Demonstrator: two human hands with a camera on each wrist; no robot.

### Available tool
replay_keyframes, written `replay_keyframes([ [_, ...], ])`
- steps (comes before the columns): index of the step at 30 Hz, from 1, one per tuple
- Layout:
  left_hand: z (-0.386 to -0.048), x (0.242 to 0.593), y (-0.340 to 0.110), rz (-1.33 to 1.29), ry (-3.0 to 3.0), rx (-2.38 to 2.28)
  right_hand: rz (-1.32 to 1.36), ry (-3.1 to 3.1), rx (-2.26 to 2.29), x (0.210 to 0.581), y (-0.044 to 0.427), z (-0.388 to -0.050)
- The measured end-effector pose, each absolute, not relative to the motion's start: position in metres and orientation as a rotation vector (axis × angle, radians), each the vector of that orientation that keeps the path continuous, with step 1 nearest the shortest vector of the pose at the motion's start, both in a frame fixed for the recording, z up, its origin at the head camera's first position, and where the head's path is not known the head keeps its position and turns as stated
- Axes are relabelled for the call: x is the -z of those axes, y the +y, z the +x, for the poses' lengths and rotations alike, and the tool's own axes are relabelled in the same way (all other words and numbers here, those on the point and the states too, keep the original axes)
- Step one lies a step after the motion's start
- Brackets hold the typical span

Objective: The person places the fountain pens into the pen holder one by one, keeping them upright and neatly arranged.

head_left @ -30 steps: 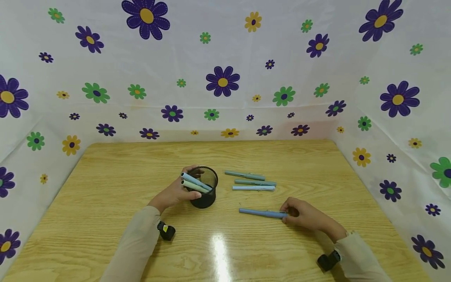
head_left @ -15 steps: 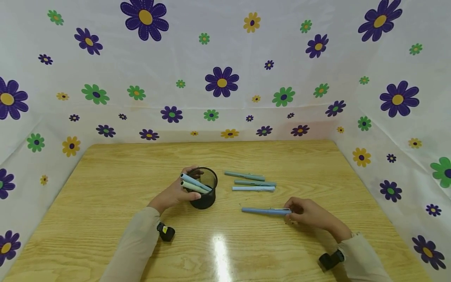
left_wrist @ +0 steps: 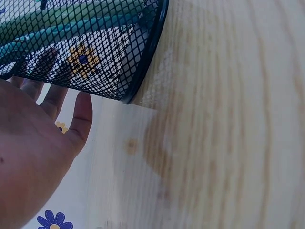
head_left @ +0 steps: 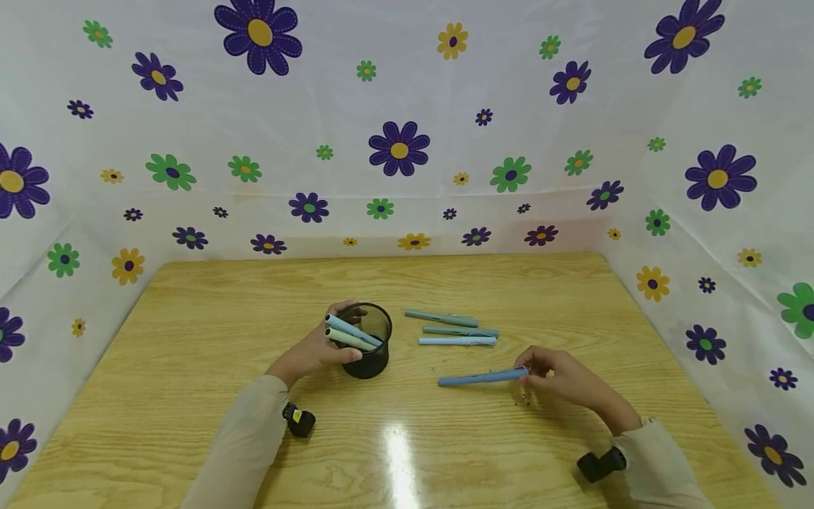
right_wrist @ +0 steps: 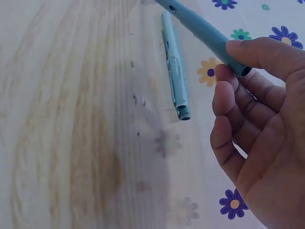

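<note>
Pinching: right hand [head_left: 568,379] holds the blue pen [head_left: 477,378] by one end, thumb against fingers.
Gripping: left hand [head_left: 311,355] round the black mesh cup [head_left: 367,365], thumb at the near side, some fingers behind.
Pen spot: right of the cup, nearer the person than the loose pens [head_left: 445,341], held end raised; can't tell if far end touches the table [head_left: 254,304].
Handling: firm but light pinch probably best, so pen doesn't swivel; steady left grip should stop cup tipping.
Pen look: slim, straight, blue in head view, tealer in right wrist view; dark oval spot on barrel, dark recess at held end.
Cup contents: light blue pen [head_left: 346,326], pale green pen [head_left: 346,338], both leaning toward left hand.
</note>
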State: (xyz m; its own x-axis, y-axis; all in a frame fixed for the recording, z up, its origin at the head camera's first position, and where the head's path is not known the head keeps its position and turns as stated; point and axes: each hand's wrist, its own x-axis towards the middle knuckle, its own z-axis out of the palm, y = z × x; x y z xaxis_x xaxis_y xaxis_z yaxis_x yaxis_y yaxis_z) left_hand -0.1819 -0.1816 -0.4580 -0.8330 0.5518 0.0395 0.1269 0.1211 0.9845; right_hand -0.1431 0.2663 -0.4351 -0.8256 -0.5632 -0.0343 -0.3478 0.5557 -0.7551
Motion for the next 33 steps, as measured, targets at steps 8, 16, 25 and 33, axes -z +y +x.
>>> replay_keyframes([
  [8,-0.18,0.456,-0.181,0.654,2.064,-1.779,-0.875,2.555,1.278,0.428,0.262,-0.144],
  [16,-0.18,0.455,-0.181,0.631,2.052,-1.778,-0.93,2.552,1.295,0.418,0.256,-0.148],
  [25,-0.183,0.457,-0.18,0.648,2.074,-1.751,-0.975,2.59,1.274,0.405,0.248,-0.151],
  [33,-0.183,0.459,-0.181,0.618,2.048,-1.764,-1.048,2.607,1.268,0.391,0.238,-0.16],
])
